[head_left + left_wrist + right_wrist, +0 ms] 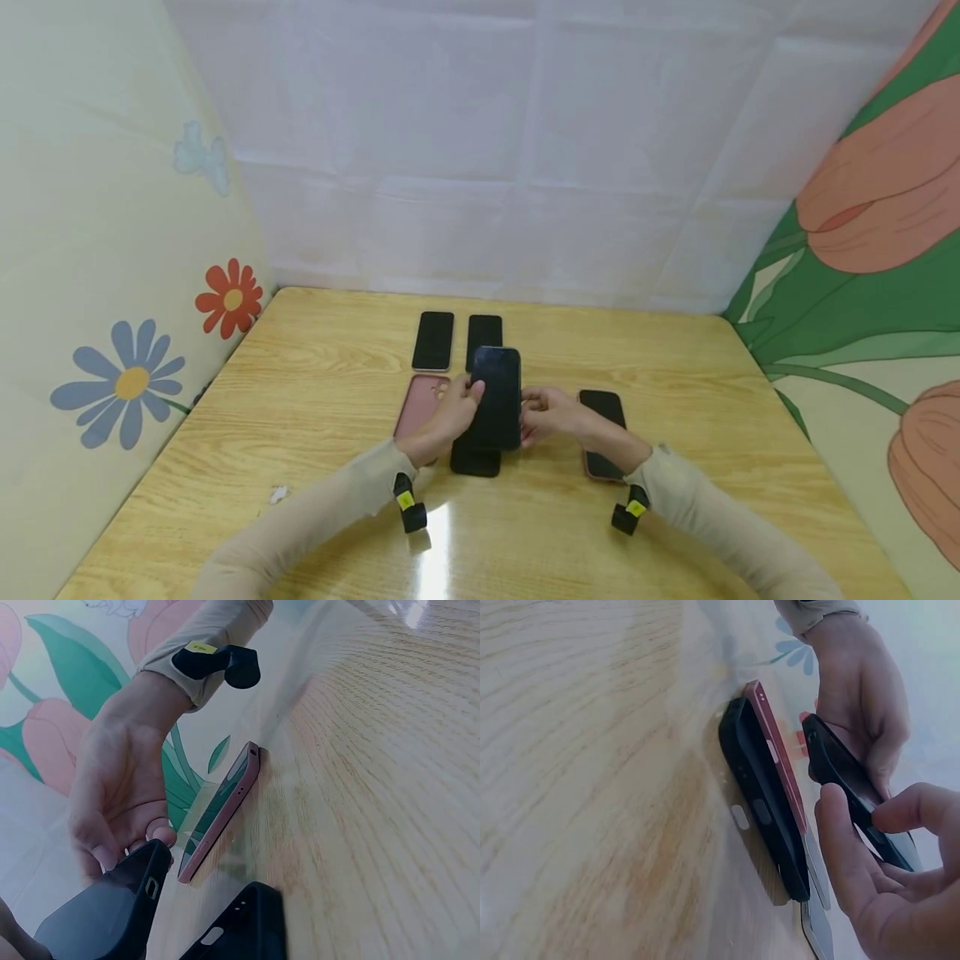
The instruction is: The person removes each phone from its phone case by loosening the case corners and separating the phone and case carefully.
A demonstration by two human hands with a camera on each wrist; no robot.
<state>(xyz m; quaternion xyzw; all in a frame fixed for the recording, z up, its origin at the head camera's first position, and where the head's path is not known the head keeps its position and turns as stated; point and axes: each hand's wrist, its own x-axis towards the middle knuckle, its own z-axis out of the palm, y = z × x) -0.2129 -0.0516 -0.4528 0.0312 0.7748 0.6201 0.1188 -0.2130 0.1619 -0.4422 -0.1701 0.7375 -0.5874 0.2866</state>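
Above the table, a smartphone in a black case (498, 400) is held up with its dark screen facing me. My left hand (448, 417) grips its left side, the thumb lying over the screen's edge. At the opposite edge, my right hand (555, 412) has curled fingers; in the right wrist view its thumb and fingers (832, 806) pinch the case's rim. Beneath the held phone lies an empty black phone case (757, 802), partly hidden in the head view. A pink phone case (417, 407) rests left of it, partly behind my left hand.
Right of my hands lies a phone in a pink case (602, 433), partly under my right wrist. Two dark-screened phones, the left one (433, 342) and the right one (485, 330), lie farther back on the wooden table (330, 350). A white cloth (480, 167) hangs behind.
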